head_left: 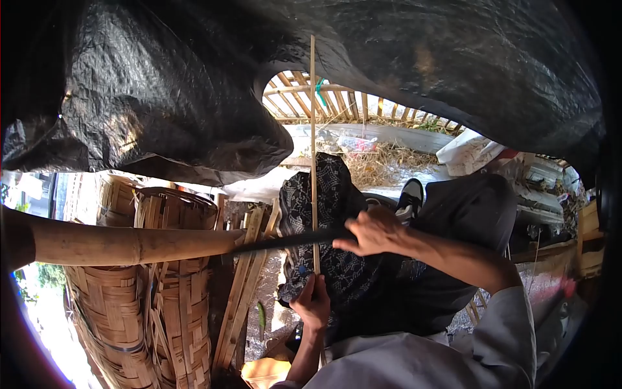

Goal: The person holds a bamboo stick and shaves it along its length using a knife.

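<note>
A thin bamboo strip (313, 142) stands nearly vertical in view, its lower part pinched between the thumb and fingers of my left hand (312, 302). My right hand (373, 232) is closed at the right end of a dark knife (285, 241). The blade crosses the strip just above my left hand and points left, its tip near the end of a thick bamboo pole (136, 246). Patterned dark cloth (330, 194) covers my leg behind the strip. The knife's handle is mostly hidden by my fingers.
Woven bamboo baskets (116, 318) stand at the left, beside upright bamboo slats (243, 292). Black plastic sheeting (453, 58) hangs across the top. Beyond it are a bamboo fence (337, 104), dry straw (382, 165) and a white sack (463, 152). A shoe (412, 194) shows near my knee.
</note>
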The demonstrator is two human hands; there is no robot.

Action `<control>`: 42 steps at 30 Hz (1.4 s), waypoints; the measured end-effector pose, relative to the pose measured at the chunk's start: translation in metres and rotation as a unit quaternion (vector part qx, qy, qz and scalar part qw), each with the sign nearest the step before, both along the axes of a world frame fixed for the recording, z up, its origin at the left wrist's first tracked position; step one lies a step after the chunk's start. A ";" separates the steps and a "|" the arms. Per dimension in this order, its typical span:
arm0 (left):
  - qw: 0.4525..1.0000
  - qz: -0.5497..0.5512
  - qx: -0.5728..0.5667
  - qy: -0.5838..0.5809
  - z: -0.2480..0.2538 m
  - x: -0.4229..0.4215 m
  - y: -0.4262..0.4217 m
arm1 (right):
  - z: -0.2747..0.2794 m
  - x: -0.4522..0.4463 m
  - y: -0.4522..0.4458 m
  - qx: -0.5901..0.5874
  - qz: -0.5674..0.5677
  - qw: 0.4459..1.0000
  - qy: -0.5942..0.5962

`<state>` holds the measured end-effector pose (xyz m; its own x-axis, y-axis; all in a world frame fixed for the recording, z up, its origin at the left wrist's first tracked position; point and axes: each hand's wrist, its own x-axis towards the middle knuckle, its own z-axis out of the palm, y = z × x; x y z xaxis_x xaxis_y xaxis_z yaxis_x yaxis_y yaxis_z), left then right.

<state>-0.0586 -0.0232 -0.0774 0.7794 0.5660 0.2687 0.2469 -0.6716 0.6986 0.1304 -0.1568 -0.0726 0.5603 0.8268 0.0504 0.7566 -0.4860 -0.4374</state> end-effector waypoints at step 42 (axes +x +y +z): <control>0.998 -0.018 0.052 0.004 0.004 0.009 -0.005 | -0.007 0.001 0.001 0.013 0.048 0.997 -0.060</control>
